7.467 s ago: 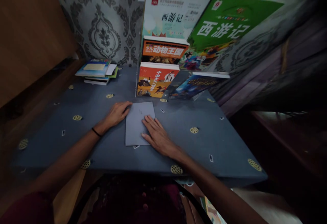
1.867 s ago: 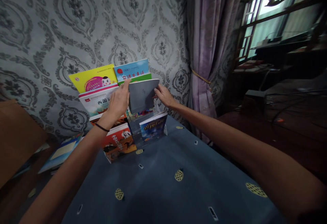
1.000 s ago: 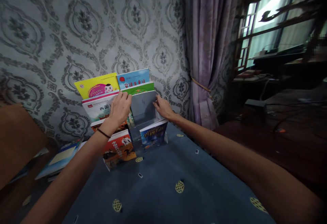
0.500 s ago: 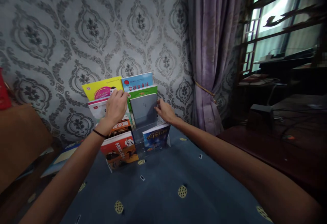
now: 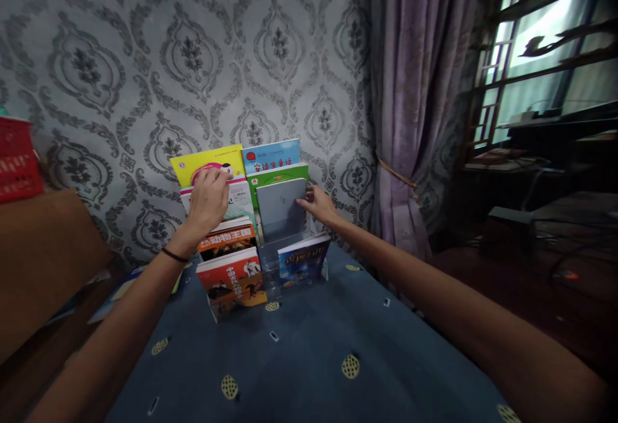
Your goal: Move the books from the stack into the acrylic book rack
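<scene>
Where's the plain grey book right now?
In the head view the grey book stands upright in the rack's right column, in front of the green book and above the dark blue book, with the right hand at its right edge.

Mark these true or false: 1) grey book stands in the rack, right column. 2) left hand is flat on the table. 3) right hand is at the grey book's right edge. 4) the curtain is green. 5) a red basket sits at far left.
1. True: the grey book stands upright in the rack, in front of the green book.
2. False: the left hand is raised against the books in the left column, over the white book.
3. True: the right hand touches that edge.
4. False: the curtain is purple.
5. True: the red basket sits there, above a brown surface.
</scene>
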A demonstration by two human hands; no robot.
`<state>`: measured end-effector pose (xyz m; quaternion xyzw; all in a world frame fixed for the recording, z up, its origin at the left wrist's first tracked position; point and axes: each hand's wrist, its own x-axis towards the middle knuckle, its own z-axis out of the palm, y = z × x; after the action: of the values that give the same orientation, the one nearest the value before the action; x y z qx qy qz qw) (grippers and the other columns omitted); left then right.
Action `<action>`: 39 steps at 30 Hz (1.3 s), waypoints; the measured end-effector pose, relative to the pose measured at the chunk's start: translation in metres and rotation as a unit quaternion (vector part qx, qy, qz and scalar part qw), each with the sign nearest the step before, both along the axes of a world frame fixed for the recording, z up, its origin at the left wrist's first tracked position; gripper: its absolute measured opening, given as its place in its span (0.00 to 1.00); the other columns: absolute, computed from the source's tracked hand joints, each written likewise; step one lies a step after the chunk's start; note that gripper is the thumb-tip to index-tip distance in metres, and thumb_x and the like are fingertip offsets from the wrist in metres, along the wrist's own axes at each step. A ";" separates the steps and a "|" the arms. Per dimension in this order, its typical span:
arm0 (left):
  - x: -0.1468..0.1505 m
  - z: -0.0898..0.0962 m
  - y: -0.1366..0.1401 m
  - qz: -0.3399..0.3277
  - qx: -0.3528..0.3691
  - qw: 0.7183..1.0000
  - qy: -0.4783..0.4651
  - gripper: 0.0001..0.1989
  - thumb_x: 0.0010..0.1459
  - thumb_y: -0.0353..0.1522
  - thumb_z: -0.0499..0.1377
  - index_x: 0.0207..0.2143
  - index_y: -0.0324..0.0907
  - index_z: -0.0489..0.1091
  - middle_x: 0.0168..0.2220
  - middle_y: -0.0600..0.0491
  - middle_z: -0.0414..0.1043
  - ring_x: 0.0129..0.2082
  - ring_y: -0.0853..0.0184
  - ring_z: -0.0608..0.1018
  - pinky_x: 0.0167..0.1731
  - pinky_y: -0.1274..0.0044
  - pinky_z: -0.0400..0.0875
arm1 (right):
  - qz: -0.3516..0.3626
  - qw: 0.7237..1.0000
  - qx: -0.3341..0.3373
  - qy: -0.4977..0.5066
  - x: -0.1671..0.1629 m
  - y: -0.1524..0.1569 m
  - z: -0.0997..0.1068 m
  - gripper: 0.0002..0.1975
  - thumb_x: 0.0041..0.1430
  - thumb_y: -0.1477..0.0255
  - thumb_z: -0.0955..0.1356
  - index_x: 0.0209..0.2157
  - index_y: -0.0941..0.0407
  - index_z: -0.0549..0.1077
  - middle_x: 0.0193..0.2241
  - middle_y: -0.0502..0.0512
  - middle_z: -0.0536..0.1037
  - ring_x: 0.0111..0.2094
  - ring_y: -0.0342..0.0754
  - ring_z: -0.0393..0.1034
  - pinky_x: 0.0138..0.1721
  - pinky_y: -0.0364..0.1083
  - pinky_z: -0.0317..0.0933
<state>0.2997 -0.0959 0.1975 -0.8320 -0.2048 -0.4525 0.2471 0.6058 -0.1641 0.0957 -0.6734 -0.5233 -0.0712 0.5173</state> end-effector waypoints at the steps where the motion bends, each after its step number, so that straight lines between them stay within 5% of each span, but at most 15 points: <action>1: -0.003 -0.002 -0.001 0.001 -0.001 1.000 0.003 0.14 0.63 0.26 0.49 0.45 0.41 0.73 0.45 0.44 0.73 0.51 0.52 0.71 0.54 0.60 0.66 | 0.003 1.000 0.000 0.001 0.000 0.000 -0.001 0.19 0.57 0.64 0.72 0.48 0.57 0.70 0.45 0.62 0.79 0.46 0.58 0.75 0.48 0.57 0.69; 9: -0.062 -0.038 -0.019 0.000 -0.054 0.997 -0.046 0.14 0.65 0.30 0.48 0.45 0.43 0.72 0.44 0.45 0.73 0.49 0.53 0.72 0.53 0.62 0.67 | -0.002 1.000 0.002 0.023 -0.005 -0.019 -0.001 0.17 0.56 0.65 0.71 0.45 0.59 0.72 0.42 0.65 0.79 0.45 0.59 0.75 0.49 0.58 0.69; 15: -0.141 -0.114 -0.007 0.056 -0.153 0.984 -0.068 0.15 0.64 0.36 0.48 0.44 0.42 0.73 0.43 0.43 0.76 0.48 0.50 0.74 0.50 0.61 0.68 | 0.015 0.992 0.113 -0.057 -0.046 -0.085 -0.015 0.11 0.63 0.67 0.64 0.44 0.54 0.74 0.42 0.61 0.79 0.43 0.57 0.75 0.42 0.55 0.71; 22: -0.229 -0.233 0.032 0.156 -0.291 0.940 -0.082 0.17 0.62 0.41 0.48 0.41 0.44 0.73 0.40 0.45 0.77 0.42 0.51 0.77 0.45 0.63 0.72 | 0.187 0.958 0.107 -0.189 -0.150 -0.153 -0.090 0.12 0.68 0.73 0.61 0.48 0.48 0.72 0.34 0.56 0.79 0.35 0.52 0.75 0.37 0.50 0.70; 25: -0.250 -0.274 0.044 0.224 -0.300 0.924 -0.074 0.20 0.61 0.38 0.45 0.42 0.41 0.74 0.42 0.42 0.77 0.45 0.51 0.77 0.48 0.63 0.70 | 0.269 0.940 0.031 -0.209 -0.190 -0.156 -0.131 0.12 0.69 0.76 0.61 0.47 0.54 0.73 0.33 0.56 0.79 0.36 0.49 0.75 0.38 0.46 0.69; 27: -0.257 -0.294 0.048 0.253 -0.305 0.917 -0.056 0.21 0.61 0.36 0.44 0.43 0.39 0.74 0.43 0.40 0.76 0.47 0.51 0.76 0.50 0.63 0.69 | 0.312 0.930 -0.049 -0.187 -0.216 -0.152 -0.152 0.11 0.69 0.75 0.63 0.49 0.56 0.73 0.39 0.58 0.80 0.43 0.49 0.75 0.48 0.46 0.67; 33: -0.254 -0.307 0.043 0.292 -0.336 0.895 -0.003 0.15 0.61 0.31 0.48 0.40 0.40 0.74 0.42 0.42 0.76 0.46 0.54 0.76 0.49 0.65 0.69 | 0.425 0.867 -0.242 -0.090 -0.287 -0.125 -0.176 0.14 0.67 0.74 0.65 0.51 0.55 0.76 0.46 0.57 0.82 0.49 0.49 0.76 0.53 0.45 0.65; 39: -0.248 -0.309 0.037 0.320 -0.348 0.881 0.016 0.13 0.64 0.30 0.51 0.46 0.40 0.74 0.46 0.44 0.74 0.46 0.56 0.75 0.47 0.69 0.69 | 0.438 0.862 -0.254 0.008 -0.329 -0.103 -0.184 0.14 0.65 0.76 0.64 0.48 0.56 0.78 0.42 0.57 0.83 0.45 0.50 0.76 0.51 0.47 0.64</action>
<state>0.0515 -0.0588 -0.1118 -0.7607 -0.6004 -0.2349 0.0761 0.2764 -0.2673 -0.0885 -0.4836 -0.7603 0.3035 0.3099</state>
